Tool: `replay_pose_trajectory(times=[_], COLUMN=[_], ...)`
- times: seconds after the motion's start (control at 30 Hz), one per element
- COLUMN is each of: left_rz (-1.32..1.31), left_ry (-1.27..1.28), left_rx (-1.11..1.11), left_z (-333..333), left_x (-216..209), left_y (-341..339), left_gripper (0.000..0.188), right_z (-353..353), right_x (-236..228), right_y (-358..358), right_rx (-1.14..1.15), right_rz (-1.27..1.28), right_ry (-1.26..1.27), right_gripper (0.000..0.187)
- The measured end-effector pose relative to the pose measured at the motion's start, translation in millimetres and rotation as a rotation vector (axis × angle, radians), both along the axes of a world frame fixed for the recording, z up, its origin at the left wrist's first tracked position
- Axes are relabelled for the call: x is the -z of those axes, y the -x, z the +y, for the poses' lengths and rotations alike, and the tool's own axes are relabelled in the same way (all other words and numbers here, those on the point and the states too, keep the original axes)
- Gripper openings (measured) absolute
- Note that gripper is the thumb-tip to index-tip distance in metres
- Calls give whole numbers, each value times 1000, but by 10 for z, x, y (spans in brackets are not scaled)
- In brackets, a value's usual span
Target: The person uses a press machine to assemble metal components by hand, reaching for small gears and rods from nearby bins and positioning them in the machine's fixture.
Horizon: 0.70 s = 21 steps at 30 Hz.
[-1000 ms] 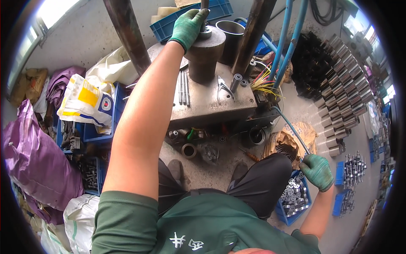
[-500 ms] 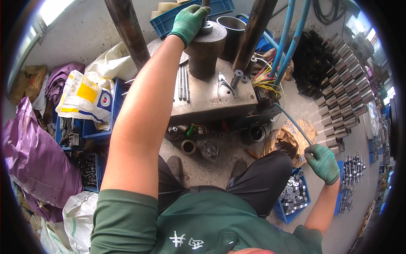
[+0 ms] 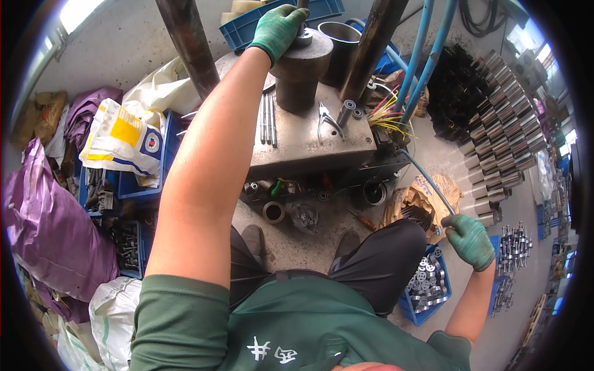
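Note:
My left hand [image 3: 278, 34], in a green glove, is closed round an upright metal rod [image 3: 302, 5] at the top of the view. The rod's lower end meets a small metal ring [image 3: 302, 39] on a thick round steel block [image 3: 303, 59]. My right hand [image 3: 469, 242], gloved the same, grips the end of a long thin lever [image 3: 430, 179] that runs up to the machine's right side. On the steel bench [image 3: 303, 145] before me lie several slim metal rods [image 3: 268, 120], a pair of pliers [image 3: 328, 121] and a small metal sleeve [image 3: 346, 112].
Two dark steel columns [image 3: 187, 46] flank the block. A blue bin of metal rings [image 3: 427, 284] stands by my right knee. Stacked metal cylinders [image 3: 501, 142] rise at the right. Purple sacks [image 3: 52, 229] and blue bins [image 3: 145, 185] crowd the left. Blue hoses [image 3: 433, 55] hang at the upper right.
My right hand and the lever's end sit very slightly lower than before. My left hand stays on the rod; the view itself has shifted a little.

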<state>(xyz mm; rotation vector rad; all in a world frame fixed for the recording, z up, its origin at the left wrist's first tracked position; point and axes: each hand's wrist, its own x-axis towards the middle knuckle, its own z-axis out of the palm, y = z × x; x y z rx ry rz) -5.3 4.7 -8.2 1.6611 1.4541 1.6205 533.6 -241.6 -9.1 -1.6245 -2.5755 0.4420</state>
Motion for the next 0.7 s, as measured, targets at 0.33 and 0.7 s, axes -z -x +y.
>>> replay_pose_trajectory(times=[0.33, 0.7], left_rz=[50, -7], left_ry=[9, -18], left_rx=[-35, 59], left_z=[-30, -93], left_x=[-51, -65], left_y=[-50, 4], left_gripper=[32, 32], right_z=[7, 55], right_x=[-10, -85], right_y=[-53, -1], right_rx=[-147, 20], right_rz=[-143, 77], right_ry=[78, -42], right_gripper=[22, 25])
